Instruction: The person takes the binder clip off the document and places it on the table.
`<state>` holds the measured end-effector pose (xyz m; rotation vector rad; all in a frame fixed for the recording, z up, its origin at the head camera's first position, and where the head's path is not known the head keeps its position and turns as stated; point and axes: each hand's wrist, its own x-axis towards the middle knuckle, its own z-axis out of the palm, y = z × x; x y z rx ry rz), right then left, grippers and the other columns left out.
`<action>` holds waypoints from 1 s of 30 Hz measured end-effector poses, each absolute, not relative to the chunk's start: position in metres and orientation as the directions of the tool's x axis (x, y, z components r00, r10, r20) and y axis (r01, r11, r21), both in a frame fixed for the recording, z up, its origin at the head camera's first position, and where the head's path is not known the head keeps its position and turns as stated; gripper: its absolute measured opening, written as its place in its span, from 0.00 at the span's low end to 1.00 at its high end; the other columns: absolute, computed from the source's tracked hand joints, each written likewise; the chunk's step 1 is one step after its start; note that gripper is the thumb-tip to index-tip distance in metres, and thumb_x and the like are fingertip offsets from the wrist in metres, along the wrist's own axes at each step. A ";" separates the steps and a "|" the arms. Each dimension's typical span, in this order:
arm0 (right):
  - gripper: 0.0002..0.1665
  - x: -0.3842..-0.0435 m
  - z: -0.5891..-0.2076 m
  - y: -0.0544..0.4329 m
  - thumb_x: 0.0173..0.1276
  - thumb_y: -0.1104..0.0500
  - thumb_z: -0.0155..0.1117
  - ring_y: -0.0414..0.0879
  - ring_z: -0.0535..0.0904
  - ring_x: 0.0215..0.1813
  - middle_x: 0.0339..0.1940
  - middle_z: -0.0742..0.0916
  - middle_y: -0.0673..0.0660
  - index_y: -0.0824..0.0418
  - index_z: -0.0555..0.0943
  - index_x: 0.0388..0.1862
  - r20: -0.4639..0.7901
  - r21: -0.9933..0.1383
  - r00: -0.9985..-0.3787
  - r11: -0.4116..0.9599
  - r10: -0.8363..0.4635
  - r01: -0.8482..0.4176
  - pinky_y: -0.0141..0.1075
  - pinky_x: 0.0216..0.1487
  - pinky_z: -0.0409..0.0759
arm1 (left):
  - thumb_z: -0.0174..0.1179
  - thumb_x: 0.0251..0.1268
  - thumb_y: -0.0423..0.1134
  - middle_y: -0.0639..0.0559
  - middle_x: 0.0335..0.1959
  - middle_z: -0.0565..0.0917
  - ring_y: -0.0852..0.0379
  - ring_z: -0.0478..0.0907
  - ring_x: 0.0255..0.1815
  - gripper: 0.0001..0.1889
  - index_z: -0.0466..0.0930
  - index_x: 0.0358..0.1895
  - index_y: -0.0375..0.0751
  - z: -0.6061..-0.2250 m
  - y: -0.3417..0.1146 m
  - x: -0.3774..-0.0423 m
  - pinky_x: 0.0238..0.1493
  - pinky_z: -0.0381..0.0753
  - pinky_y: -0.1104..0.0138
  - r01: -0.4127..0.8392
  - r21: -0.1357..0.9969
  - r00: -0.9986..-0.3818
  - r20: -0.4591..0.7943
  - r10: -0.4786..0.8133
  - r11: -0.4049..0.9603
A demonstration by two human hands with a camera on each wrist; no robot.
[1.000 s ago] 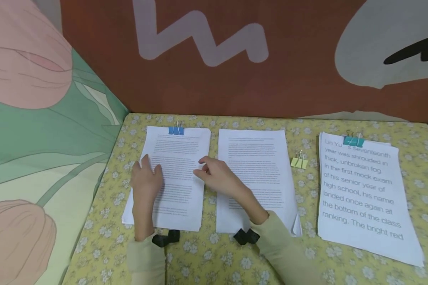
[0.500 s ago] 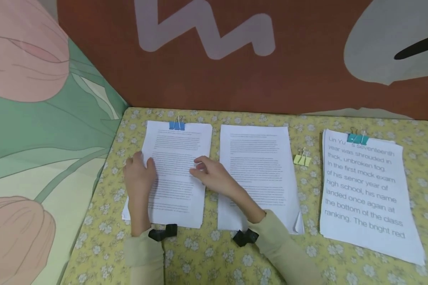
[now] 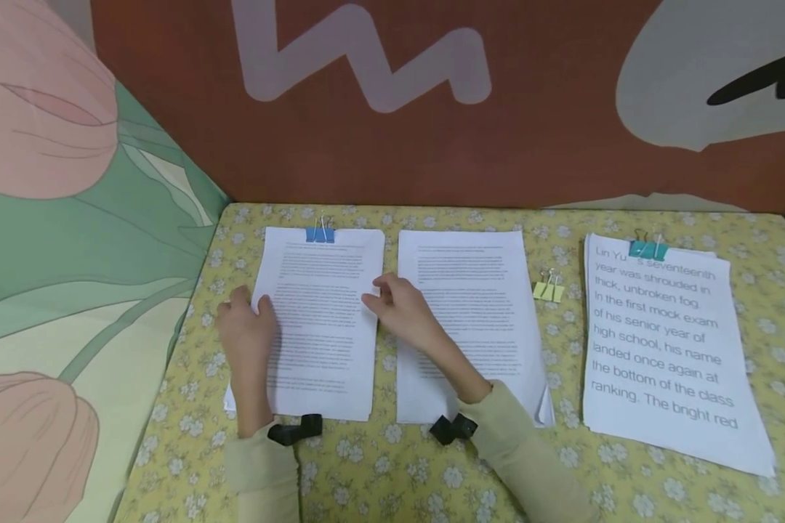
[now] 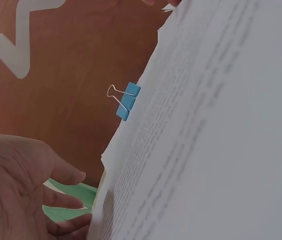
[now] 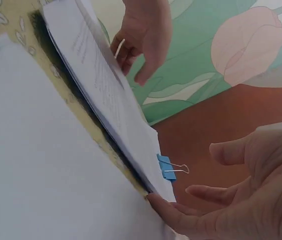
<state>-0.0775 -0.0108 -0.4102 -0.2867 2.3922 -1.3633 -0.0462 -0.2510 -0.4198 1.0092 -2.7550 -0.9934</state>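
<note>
The left stack of printed paper (image 3: 320, 341) lies on the table with a blue binder clip (image 3: 320, 234) on its top edge. At that stack's left edge is my left hand (image 3: 247, 334), fingers loosely bent and thumb over the page margin; nothing is in its grasp. My right hand (image 3: 402, 309) hovers at the opposite edge, thumb and index finger apart, its wrist crossing over the middle stack (image 3: 471, 276). In the right wrist view, the fingertips (image 5: 153, 197) of that hand are right beside the paper edge, below the blue clip (image 5: 166, 167).
A loose yellow binder clip (image 3: 549, 292) sits right of the middle stack, which bears no clip. Farther right lies a large-print stack (image 3: 661, 349) with a teal binder clip (image 3: 648, 250). A floral cloth (image 3: 360, 465) covers the table; a brown printed backdrop (image 3: 549, 160) stands behind.
My left hand has shifted left, off the page to the stack's left edge. My right hand has moved slightly right, to the stack's right edge. The papers and clips stay in place.
</note>
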 end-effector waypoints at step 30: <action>0.25 -0.087 -0.400 0.007 0.78 0.60 0.62 0.52 0.88 0.45 0.52 0.89 0.62 0.64 0.76 0.71 -0.242 -0.969 -0.904 0.126 -0.352 0.211 0.41 0.46 0.85 | 0.52 0.82 0.41 0.49 0.45 0.83 0.60 0.83 0.35 0.16 0.75 0.63 0.37 -0.389 -0.248 -0.043 0.34 0.81 0.73 -0.390 0.918 -0.807 -0.305 -0.505 0.068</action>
